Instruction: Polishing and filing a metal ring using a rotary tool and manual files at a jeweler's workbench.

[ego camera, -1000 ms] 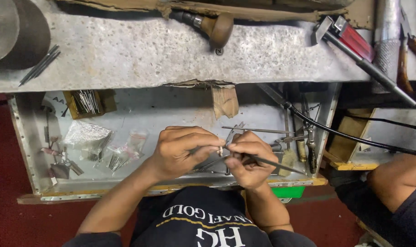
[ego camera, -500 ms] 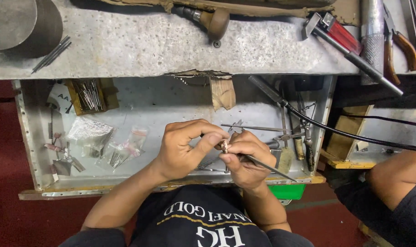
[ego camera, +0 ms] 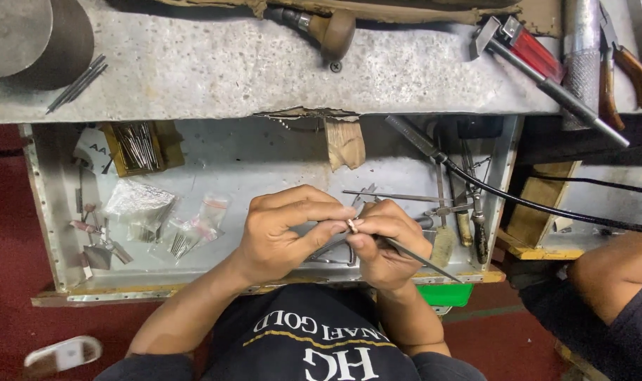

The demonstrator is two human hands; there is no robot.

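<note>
My left hand (ego camera: pixel 285 229) and my right hand (ego camera: pixel 384 243) meet over an open metal drawer (ego camera: pixel 46 212). Between the fingertips of both hands sits a tiny gold-coloured piece (ego camera: pixel 352 226). My left thumb and forefinger pinch it from the left. My right hand also grips a thin metal tool (ego camera: pixel 423 259) whose shaft runs down to the right, past the drawer's front edge. The tool's tip is hidden at the fingertips.
In the drawer lie small plastic bags (ego camera: pixel 194 229), a box of thin rods (ego camera: pixel 137 147), files and pliers (ego camera: pixel 469 212). A black cable (ego camera: pixel 546 208) crosses right. On the bench top rest a hammer (ego camera: pixel 539 67) and a wooden-handled tool (ego camera: pixel 328 28). Another person's arm (ego camera: pixel 610 271) is at the right.
Both hands have stayed together over the drawer, with small shifts of the fingers around the piece. The view has tilted slightly.
</note>
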